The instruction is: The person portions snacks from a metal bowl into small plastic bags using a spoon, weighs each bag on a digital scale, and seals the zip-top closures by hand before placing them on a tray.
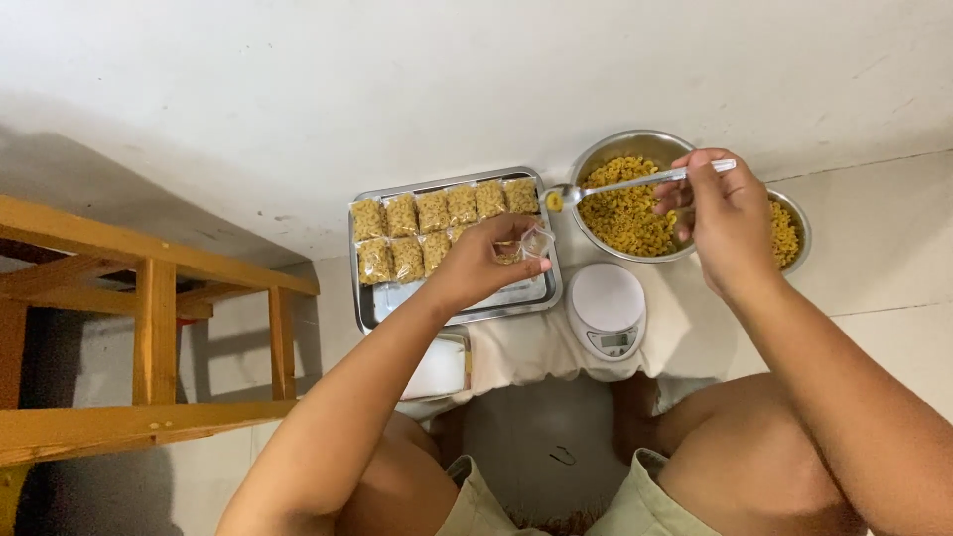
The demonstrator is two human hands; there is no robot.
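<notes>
Pale floor and a white wall frame our view as we sit low, knees apart, with a white cloth (526, 347) spread in front of us. Our left hand (486, 263) pinches a small clear bag (536, 241) between thumb and fingertips, holding it up over the steel tray (365, 313). Our right hand (730, 223) grips a metal spoon (635, 183) by its handle, fingers curled round it; the spoon's bowl carries a few pieces of yellow pasta and hangs just beside the bag's mouth, near the tray's right edge. Under the spoon's handle sits a steel bowl (635, 142) heaped with pasta (620, 213), and a second bowl (794, 228) of the same pasta shows behind our right wrist. On the tray, filled bags (432, 210) of pasta lie in two rows at the far end. A white kitchen scale (607, 309) stands on the cloth, just beside the tray and below the first bowl. A white box (437, 369) lies under the tray's near edge. Well off to our left stands a wooden frame (149, 328).
</notes>
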